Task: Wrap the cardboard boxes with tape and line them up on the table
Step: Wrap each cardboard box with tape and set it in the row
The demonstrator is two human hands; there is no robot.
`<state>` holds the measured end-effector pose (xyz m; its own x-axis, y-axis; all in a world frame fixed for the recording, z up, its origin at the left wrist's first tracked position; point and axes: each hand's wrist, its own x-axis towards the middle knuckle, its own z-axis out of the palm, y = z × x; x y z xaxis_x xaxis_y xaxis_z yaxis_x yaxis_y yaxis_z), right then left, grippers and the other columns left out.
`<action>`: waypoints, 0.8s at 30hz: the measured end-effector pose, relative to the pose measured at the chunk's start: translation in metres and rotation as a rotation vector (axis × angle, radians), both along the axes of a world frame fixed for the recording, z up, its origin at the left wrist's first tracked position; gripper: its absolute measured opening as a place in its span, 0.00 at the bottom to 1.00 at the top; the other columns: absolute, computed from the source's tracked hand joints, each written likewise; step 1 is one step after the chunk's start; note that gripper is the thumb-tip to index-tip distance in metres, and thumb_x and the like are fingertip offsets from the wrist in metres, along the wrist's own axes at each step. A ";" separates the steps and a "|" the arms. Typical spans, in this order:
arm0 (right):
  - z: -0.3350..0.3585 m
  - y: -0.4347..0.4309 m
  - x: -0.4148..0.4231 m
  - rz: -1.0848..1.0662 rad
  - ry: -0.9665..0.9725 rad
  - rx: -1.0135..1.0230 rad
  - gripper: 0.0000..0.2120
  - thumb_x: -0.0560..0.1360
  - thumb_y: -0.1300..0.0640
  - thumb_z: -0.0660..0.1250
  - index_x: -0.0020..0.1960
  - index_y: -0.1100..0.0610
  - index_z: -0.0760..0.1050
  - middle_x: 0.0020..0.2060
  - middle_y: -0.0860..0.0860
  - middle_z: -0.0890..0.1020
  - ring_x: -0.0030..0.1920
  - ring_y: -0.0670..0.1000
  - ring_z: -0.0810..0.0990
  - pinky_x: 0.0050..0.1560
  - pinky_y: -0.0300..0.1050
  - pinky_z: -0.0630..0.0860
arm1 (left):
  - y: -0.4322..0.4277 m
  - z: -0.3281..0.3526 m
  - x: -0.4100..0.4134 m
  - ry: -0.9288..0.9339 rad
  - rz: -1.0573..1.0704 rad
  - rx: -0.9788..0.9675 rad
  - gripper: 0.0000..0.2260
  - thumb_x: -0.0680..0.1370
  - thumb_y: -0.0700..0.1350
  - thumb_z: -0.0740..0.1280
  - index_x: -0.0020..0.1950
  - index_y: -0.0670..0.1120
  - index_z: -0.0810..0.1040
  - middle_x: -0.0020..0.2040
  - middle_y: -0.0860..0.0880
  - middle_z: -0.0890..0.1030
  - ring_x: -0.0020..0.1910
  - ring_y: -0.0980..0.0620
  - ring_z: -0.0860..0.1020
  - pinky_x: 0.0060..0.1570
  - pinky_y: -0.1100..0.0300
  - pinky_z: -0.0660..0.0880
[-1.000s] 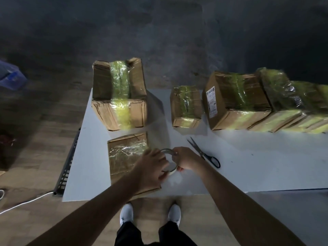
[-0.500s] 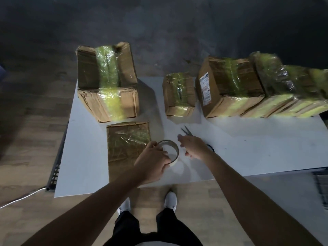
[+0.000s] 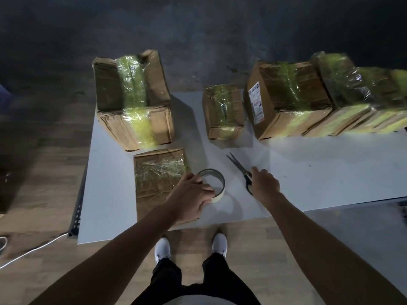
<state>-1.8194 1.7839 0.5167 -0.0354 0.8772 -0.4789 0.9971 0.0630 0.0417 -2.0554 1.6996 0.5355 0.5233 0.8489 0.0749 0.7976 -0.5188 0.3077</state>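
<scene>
A flat cardboard box (image 3: 156, 172) with shiny clear tape on top lies near the white table's (image 3: 330, 179) front edge. My left hand (image 3: 191, 197) covers its right corner and grips a roll of clear tape (image 3: 214, 183) standing on the table. My right hand (image 3: 263, 183) lies over the black handles of the scissors (image 3: 237, 167), whose blades point away to the left; its fingers curl down on the handles. A large taped box (image 3: 134, 100) stands at the back left, a small taped box (image 3: 222, 111) in the middle, and a taped box with a label (image 3: 288, 97) to its right.
More taped boxes (image 3: 361, 93) run in a row off the right edge. A metal rail (image 3: 77, 208) hangs along the table's left side, and a white cable (image 3: 28, 252) lies on the wooden floor. My white shoes (image 3: 190, 247) stand just below the table's front edge.
My right hand has left the tape roll and moved right onto the scissors' handles. My left hand stays on the roll. The view has shifted slightly.
</scene>
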 end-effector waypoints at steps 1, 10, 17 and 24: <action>0.000 -0.001 -0.004 -0.008 0.026 -0.018 0.18 0.79 0.52 0.62 0.65 0.59 0.65 0.56 0.59 0.74 0.56 0.60 0.76 0.52 0.50 0.74 | 0.000 -0.001 -0.001 0.005 -0.010 -0.024 0.06 0.75 0.47 0.64 0.43 0.51 0.81 0.45 0.59 0.82 0.44 0.51 0.74 0.48 0.54 0.62; 0.057 0.025 -0.041 0.143 0.150 -0.246 0.14 0.75 0.55 0.66 0.58 0.61 0.75 0.50 0.57 0.81 0.49 0.56 0.79 0.47 0.47 0.76 | -0.003 -0.001 -0.002 0.051 -0.016 -0.071 0.07 0.78 0.47 0.62 0.48 0.53 0.80 0.46 0.57 0.82 0.46 0.51 0.75 0.52 0.54 0.62; 0.131 0.040 -0.077 0.375 0.041 -0.271 0.12 0.71 0.49 0.68 0.39 0.59 0.79 0.32 0.52 0.72 0.32 0.50 0.69 0.30 0.41 0.62 | -0.004 0.003 0.000 0.111 -0.012 -0.072 0.10 0.78 0.46 0.62 0.55 0.53 0.81 0.46 0.53 0.85 0.48 0.51 0.74 0.53 0.54 0.59; 0.160 0.040 -0.109 0.451 -0.022 -0.339 0.21 0.72 0.41 0.67 0.36 0.60 0.79 0.31 0.52 0.74 0.32 0.52 0.69 0.27 0.36 0.62 | -0.003 0.007 0.002 0.129 -0.014 -0.076 0.09 0.78 0.44 0.63 0.51 0.52 0.81 0.47 0.54 0.85 0.48 0.52 0.72 0.51 0.54 0.59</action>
